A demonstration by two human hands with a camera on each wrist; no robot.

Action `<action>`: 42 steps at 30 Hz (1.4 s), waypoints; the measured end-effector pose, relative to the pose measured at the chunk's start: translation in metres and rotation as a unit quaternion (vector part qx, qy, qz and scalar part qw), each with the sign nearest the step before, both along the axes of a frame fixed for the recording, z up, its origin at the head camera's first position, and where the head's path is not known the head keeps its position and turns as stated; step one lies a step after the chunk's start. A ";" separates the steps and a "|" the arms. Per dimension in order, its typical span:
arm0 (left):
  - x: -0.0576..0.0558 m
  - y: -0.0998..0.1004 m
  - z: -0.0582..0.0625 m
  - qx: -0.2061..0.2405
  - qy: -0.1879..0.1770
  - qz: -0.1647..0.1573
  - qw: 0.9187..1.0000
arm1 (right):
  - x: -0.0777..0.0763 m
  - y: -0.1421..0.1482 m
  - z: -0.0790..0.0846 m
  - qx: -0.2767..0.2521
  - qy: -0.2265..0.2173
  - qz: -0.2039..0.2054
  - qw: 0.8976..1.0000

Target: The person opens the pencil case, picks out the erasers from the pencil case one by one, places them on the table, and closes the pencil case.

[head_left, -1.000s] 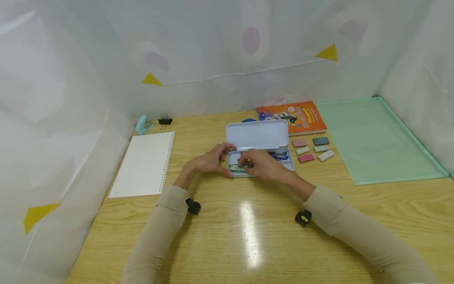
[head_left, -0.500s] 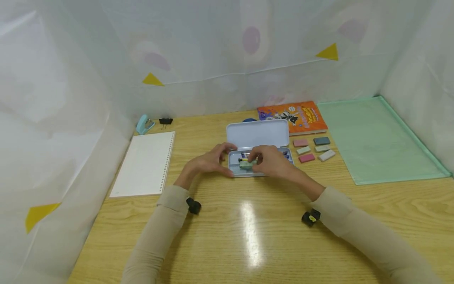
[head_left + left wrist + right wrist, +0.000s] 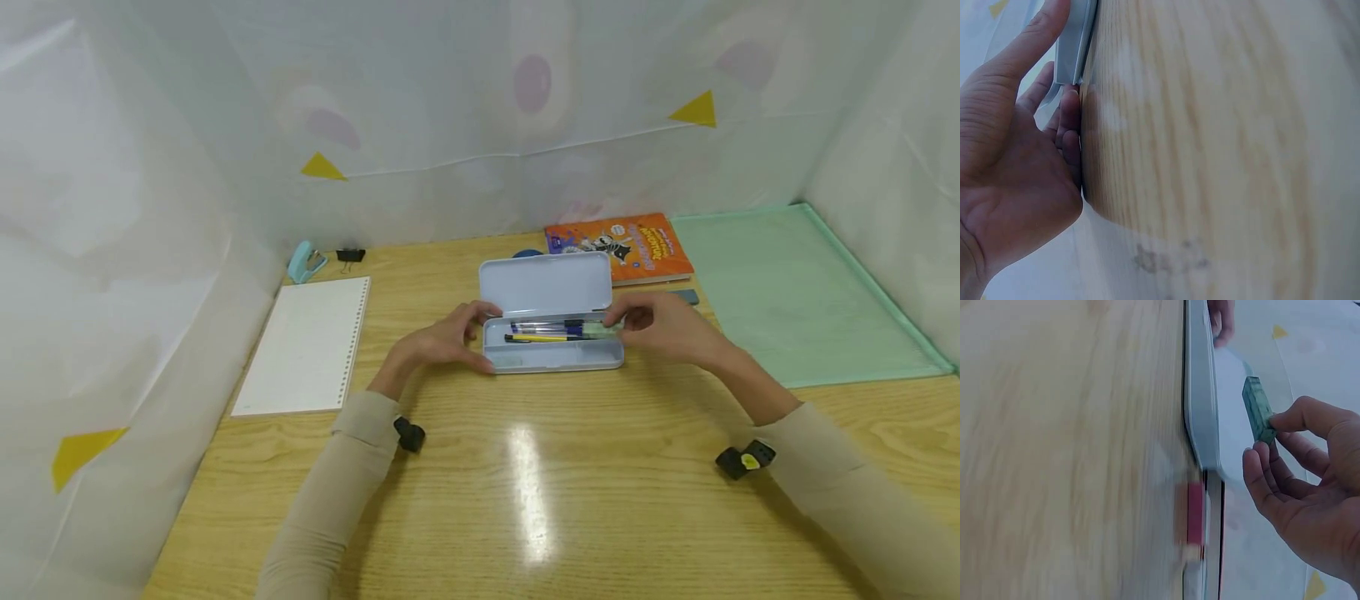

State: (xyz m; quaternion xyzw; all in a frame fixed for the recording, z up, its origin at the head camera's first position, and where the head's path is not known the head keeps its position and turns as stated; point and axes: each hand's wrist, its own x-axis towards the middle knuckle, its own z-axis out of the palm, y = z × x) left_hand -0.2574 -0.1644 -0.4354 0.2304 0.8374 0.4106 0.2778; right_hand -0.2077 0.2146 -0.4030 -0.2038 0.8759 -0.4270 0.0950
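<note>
A pale blue pencil case (image 3: pixel 545 283) lies with its lid raised in the head view. Pens (image 3: pixel 540 327), one of them yellow, lie in its rear compartment; a small pale greenish patch shows at the front compartment's left end. My left hand (image 3: pixel 444 340) holds the case's left end, thumb at the front corner and fingers at the back. Between thumb and fingertips, my right hand (image 3: pixel 673 329) pinches a green eraser (image 3: pixel 1258 411) above the case's right end. In the right wrist view the eraser is raised, apart from the case.
Right of the case, a dark eraser (image 3: pixel 686 297), a pink eraser (image 3: pixel 1195 512) and a white eraser (image 3: pixel 1192 580) lie partly hidden. An orange book (image 3: pixel 652 250) and green mat (image 3: pixel 817 300) are behind and right. At left are a notebook (image 3: pixel 303 346), stapler (image 3: pixel 303 263) and binder clip (image 3: pixel 350 255).
My right hand has lifted the green eraser from the front compartment and carried it right, uncovering the pens and hiding most of the erasers on the table. My left hand stays on the case.
</note>
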 end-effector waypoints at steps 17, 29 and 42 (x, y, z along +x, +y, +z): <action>0.001 0.000 0.001 0.000 0.004 0.003 1.000 | 0.019 0.057 -0.001 0.075 -0.008 -0.008 0.997; 0.002 0.001 0.000 0.001 -0.001 0.003 1.000 | 0.017 0.059 -0.004 0.090 0.046 -0.005 0.995; 0.003 0.001 0.001 0.005 -0.001 0.004 1.000 | 0.010 0.038 0.007 0.035 0.035 -0.002 0.999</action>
